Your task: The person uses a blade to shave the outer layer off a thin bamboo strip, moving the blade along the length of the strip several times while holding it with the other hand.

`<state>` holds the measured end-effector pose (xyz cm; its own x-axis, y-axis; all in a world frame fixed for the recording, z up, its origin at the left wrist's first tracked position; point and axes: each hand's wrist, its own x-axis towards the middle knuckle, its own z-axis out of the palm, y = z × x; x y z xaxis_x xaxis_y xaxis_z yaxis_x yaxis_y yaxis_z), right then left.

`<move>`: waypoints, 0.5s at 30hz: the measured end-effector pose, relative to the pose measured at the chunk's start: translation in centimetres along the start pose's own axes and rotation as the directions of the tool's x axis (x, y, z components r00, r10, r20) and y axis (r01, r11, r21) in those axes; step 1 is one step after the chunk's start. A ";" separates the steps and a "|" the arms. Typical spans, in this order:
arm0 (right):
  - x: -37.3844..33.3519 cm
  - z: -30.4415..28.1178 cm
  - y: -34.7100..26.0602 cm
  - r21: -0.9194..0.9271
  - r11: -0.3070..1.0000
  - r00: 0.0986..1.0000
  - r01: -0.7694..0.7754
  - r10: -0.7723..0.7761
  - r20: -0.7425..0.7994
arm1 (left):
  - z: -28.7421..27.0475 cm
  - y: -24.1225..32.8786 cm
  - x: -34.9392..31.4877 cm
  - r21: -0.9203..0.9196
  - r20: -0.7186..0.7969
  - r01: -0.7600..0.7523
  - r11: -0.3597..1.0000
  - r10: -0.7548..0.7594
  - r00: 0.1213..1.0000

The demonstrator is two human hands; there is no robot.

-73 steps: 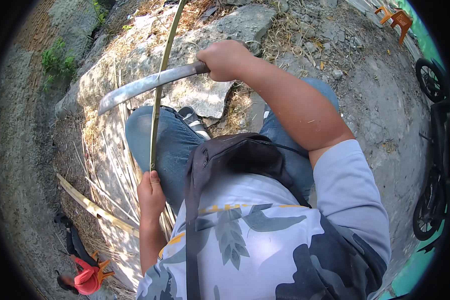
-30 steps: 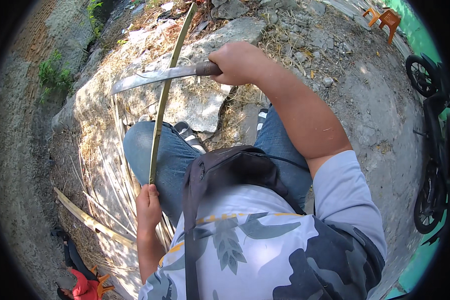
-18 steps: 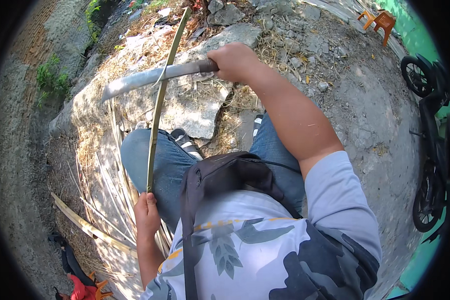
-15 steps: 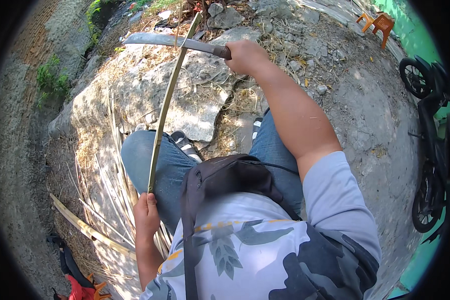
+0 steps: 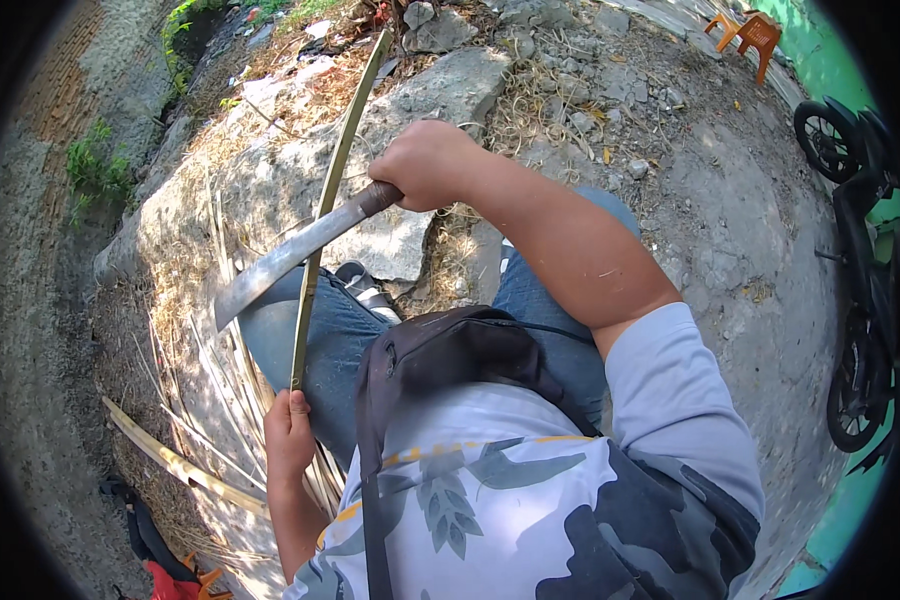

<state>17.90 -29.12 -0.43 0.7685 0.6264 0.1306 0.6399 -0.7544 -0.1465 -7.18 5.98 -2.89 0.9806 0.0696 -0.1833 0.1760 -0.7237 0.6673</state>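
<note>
My left hand point(image 5: 287, 440) grips the near end of a long thin bamboo strip point(image 5: 330, 200), which runs up and away over my left knee toward the rocks. My right hand point(image 5: 428, 165) is closed on the dark handle of a long grey machete point(image 5: 285, 258). The blade slants down to the left and crosses the strip just above my knee, touching or nearly touching it. I am seated, in blue jeans, with a dark bag point(image 5: 450, 345) across my chest.
A big flat rock point(image 5: 410, 110) lies ahead. Several split bamboo strips and shavings point(image 5: 220, 400) pile at my left. A thicker bamboo piece point(image 5: 170, 462) lies lower left by a red thing point(image 5: 175, 582). An orange stool point(image 5: 748, 32) and a motorbike point(image 5: 860, 250) stand on the right.
The machete was raised high toward the rocks half a second ago and has swung down toward me along the strip. My left hand has kept its hold on the strip's end.
</note>
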 end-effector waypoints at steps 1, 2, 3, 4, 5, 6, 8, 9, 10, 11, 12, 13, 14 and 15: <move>0.1 0.0 -0.3 -0.024 0.997 0.998 0.068 -0.069 -0.001 | 0.0 -0.1 -0.1 0.002 0.000 -0.001 1.000 0.001 1.000; 0.1 -0.1 0.0 -0.028 0.997 0.998 0.069 -0.069 -0.005 | 0.0 -0.3 -0.1 0.000 0.003 0.005 1.000 -0.005 1.000; -0.2 -0.2 0.7 -0.031 0.994 0.993 0.102 -0.104 -0.059 | 0.1 -0.4 -0.1 -0.001 0.005 0.012 1.000 -0.012 1.000; -0.3 -0.3 1.5 -0.036 0.990 0.984 0.136 -0.140 -0.112 | 0.1 -0.5 -0.1 -0.001 0.000 0.008 1.000 -0.008 1.000; -0.5 -0.7 2.8 -0.066 0.996 0.996 0.054 -0.058 -0.070 | 0.1 -0.5 -0.1 -0.001 0.003 -0.002 1.000 0.002 1.000; -1.0 -1.2 4.2 -0.025 0.997 0.994 -0.080 0.077 -0.079 | 0.1 -0.5 0.0 -0.001 0.006 -0.012 1.000 0.012 1.000; -1.9 -1.8 7.4 0.043 0.943 0.934 -0.330 0.332 -0.133 | 0.0 -0.9 -0.3 -0.014 0.008 -0.017 1.000 0.017 1.000; -2.3 -1.6 9.2 0.078 0.893 0.875 -0.444 0.451 -0.178 | -0.1 -0.9 -0.2 -0.022 0.014 -0.015 1.000 0.016 1.000; -2.7 -1.8 10.3 0.074 0.892 0.873 -0.446 0.452 -0.183 | 0.0 -0.8 -0.1 -0.025 0.014 -0.022 0.999 0.023 1.000; -3.2 -1.9 11.4 0.150 0.791 0.776 -0.593 0.611 -0.158 | 0.1 -0.6 0.0 -0.007 0.015 -0.053 0.999 0.053 0.998; -3.5 -1.9 11.9 0.222 0.661 0.653 -0.717 0.748 -0.117 | 0.0 -0.4 0.0 0.011 0.018 -0.083 0.996 0.083 0.996; -3.7 -1.6 12.2 0.221 0.658 0.650 -0.720 0.751 -0.121 | -0.1 -0.2 0.1 0.011 0.019 -0.089 0.996 0.088 0.996; -3.9 -1.3 12.5 0.168 0.665 0.654 -0.728 0.747 -0.119 | -0.3 0.0 0.1 0.021 0.036 -0.071 0.997 0.070 0.997; -4.0 -1.5 12.3 0.116 0.671 0.661 -0.733 0.742 -0.116 | -0.4 0.2 0.1 0.032 0.050 -0.051 0.998 0.049 0.998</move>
<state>22.69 -41.17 -1.24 0.9815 -0.1684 0.0910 -0.1331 -0.9420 -0.3080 -6.99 6.14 -2.52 0.9826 -0.0005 -0.1857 0.1230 -0.7477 0.6526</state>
